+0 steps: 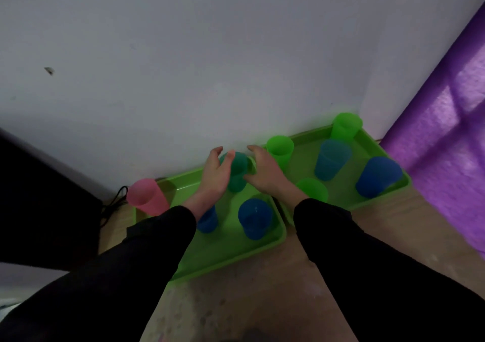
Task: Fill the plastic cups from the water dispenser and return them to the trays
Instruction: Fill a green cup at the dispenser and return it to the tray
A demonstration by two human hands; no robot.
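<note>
Teal cup, frame centre, is flanked by left hand and right hand, fingers loosely spread; contact cannot be told. Risk: cup tipped on tray if gripped unevenly.

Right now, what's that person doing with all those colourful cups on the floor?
A person in black sleeves has both hands around a teal cup at the back of the left tray. The left hand is on one side and the right hand on the other. Whether they actually grip it is hard to tell. A pink cup and two blue cups stand on that tray. The right tray holds more cups, green and blue. No water dispenser is in view.
</note>
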